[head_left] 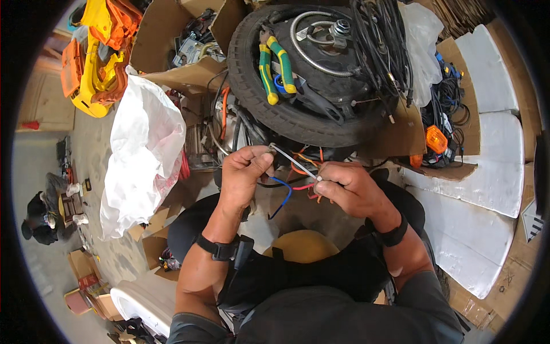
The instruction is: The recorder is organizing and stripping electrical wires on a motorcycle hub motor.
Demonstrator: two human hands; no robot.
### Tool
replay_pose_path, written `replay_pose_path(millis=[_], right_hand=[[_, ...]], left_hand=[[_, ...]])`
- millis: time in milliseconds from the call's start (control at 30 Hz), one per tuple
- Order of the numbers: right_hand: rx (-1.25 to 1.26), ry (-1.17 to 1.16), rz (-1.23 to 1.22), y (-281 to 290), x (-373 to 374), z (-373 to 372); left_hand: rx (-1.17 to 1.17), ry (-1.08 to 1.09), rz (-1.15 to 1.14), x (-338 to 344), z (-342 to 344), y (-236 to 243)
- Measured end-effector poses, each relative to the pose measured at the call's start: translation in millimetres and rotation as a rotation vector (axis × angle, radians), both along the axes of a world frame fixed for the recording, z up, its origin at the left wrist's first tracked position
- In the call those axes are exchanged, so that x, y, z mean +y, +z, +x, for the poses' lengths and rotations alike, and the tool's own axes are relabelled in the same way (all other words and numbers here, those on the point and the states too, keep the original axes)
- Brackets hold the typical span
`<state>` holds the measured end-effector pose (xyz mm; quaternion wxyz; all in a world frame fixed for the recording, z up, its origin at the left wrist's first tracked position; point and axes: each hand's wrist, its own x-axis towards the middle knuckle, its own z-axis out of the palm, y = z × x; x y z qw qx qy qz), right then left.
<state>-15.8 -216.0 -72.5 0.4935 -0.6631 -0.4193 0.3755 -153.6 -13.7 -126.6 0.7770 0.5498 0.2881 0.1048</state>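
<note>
My left hand (247, 172) is closed in a pinch at the upper end of a thin whitish strip (295, 161), which looks like a cable tie. The strip's lower end is pinched between the thumb and fingers of my right hand (348, 186). A blue wire (285, 200) loops down between the hands, and a red wire (302, 187) runs to my right fingers. Just beyond lies a hub-motor wheel with a black tyre (247, 97). Green-and-yellow pliers (264, 71) and a bundle of black cables (381, 43) rest on it.
A white plastic bag (143, 155) and yellow-orange plastic parts (94, 74) are on the left. Cardboard boxes with parts stand around the wheel, one holding an orange lamp (436, 139). White foam-like blocks (467, 241) line the right. Another person (44, 215) is at far left.
</note>
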Motion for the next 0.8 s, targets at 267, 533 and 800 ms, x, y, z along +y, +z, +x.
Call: replay_pose_path(millis=[267, 533, 800], right_hand=[[-0.067, 0.002, 0.061, -9.0, -2.1, 0.8], [-0.083, 0.0, 0.076, -8.2, -2.5, 0.3], [-0.079, 0.003, 0.047, -2.7, -1.4, 0.2]], left_hand=[[-0.082, 0.016, -0.05, -1.8, 1.6, 0.8], [-0.062, 0.015, -0.014, -1.3, 1.0, -1.9], [-0.026, -0.069, 0.041, -4.7, -1.1, 1.0]])
